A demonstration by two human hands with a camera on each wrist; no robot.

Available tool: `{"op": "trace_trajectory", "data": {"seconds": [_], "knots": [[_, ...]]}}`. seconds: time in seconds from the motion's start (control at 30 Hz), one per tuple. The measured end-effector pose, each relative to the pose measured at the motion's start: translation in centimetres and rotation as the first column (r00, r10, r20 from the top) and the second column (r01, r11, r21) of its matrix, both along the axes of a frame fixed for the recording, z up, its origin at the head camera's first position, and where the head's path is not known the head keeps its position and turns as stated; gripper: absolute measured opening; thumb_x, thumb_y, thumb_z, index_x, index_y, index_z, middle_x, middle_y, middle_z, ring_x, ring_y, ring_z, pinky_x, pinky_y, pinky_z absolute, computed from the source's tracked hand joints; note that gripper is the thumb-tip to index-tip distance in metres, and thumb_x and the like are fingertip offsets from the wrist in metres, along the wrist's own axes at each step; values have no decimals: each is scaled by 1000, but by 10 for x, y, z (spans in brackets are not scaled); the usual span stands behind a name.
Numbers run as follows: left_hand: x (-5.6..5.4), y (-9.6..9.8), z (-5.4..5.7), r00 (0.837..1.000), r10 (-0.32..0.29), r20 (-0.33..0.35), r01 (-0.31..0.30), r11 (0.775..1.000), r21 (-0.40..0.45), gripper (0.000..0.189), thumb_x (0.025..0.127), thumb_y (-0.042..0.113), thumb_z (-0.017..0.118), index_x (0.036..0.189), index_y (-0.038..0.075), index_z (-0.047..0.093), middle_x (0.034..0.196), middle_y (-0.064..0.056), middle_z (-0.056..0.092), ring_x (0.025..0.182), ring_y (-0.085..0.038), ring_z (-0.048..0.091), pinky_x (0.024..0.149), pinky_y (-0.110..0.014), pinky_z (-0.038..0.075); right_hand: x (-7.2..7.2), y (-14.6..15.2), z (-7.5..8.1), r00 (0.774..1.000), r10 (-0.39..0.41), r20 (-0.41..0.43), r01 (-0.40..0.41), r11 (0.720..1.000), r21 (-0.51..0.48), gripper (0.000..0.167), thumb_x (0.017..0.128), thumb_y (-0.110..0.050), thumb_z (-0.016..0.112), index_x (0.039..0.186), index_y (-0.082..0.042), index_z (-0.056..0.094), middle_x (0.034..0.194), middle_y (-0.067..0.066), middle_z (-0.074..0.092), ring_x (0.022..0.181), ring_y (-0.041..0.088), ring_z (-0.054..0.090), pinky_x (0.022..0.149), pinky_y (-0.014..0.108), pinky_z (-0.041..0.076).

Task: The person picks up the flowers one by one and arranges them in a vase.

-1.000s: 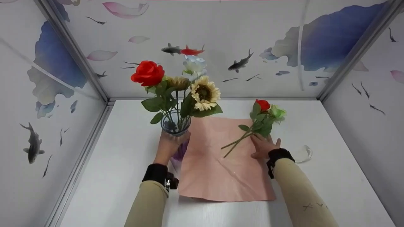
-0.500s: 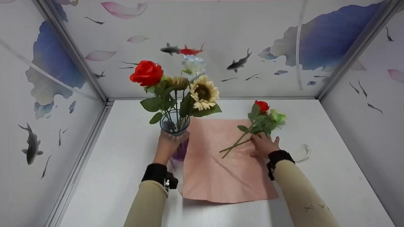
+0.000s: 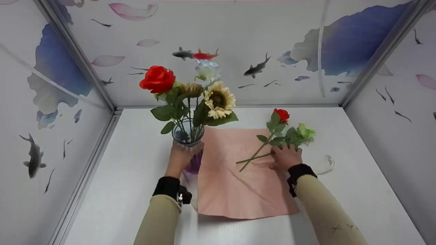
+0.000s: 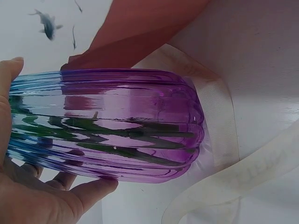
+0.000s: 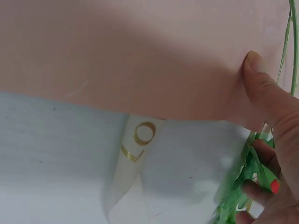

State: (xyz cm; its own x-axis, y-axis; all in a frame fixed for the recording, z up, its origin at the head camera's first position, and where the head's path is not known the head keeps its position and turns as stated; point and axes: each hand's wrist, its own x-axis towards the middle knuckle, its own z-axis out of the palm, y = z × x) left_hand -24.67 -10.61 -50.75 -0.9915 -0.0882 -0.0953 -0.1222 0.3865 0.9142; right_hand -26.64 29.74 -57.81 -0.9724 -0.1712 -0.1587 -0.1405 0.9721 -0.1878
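My left hand [image 3: 184, 156] grips a ribbed glass vase [image 4: 140, 126], blue at the mouth and purple at the base. In it stand a large red rose [image 3: 157, 80], a cream sunflower [image 3: 219, 99], a pale blue flower [image 3: 207, 70] and other stems. On the right, my right hand [image 3: 287, 157] lies over the leaves and stem of a light green rose [image 3: 305, 130], fingers spread. Its thumb [image 5: 264, 88] rests on the pink wrapping paper [image 3: 245, 194]. A small red rose [image 3: 281, 115] lies alongside, its stem crossing the green rose's on the paper.
A whitish ribbon loop [image 3: 330, 165] lies on the white table [image 3: 136, 149] to the right. Cream ribbon [image 4: 233, 172] runs near the vase base, and a strip with gold letters [image 5: 133, 154] emerges from under the paper. Printed panels [image 3: 235, 30] enclose the table.
My right hand has shifted the green rose rightward, so its head now lies apart from the small red rose. Earlier, the paper's lower part slid slightly right. The left hand stays on the vase.
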Motion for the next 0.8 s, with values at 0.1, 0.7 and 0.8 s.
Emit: {"op": "trace_trajectory", "data": {"seconds": [0.1, 0.7, 0.8], "knots": [[1, 0, 0, 1000, 2, -13, -2, 1000, 4, 105, 83, 42, 79, 154, -7, 19, 155, -29, 36, 143, -38, 42, 117, -49, 37, 1, 1, -2, 999, -1, -42, 2, 1000, 15, 61, 81, -50, 83, 125, -14, 61, 124, 26, 54, 119, 51, 46, 96, 70, 34], [-1, 1, 0, 998, -29, -54, 25, 997, -70, 100, 87, 41, 76, 153, -8, 19, 155, -29, 33, 143, -38, 41, 117, -49, 36, 8, 4, 2, 996, -90, 13, 91, 991, -100, 52, 82, -46, 83, 99, -7, 53, 74, 9, 63, 79, 37, 64, 92, 65, 28], [0, 1, 1, 999, -20, -41, 18, 998, -54, 103, 86, 43, 77, 154, -5, 19, 156, -27, 33, 144, -37, 40, 118, -49, 36, 9, 5, 1, 991, -127, -30, 124, 987, -106, 50, 83, -44, 83, 93, -6, 53, 72, 9, 63, 76, 37, 65, 96, 68, 28]]}}
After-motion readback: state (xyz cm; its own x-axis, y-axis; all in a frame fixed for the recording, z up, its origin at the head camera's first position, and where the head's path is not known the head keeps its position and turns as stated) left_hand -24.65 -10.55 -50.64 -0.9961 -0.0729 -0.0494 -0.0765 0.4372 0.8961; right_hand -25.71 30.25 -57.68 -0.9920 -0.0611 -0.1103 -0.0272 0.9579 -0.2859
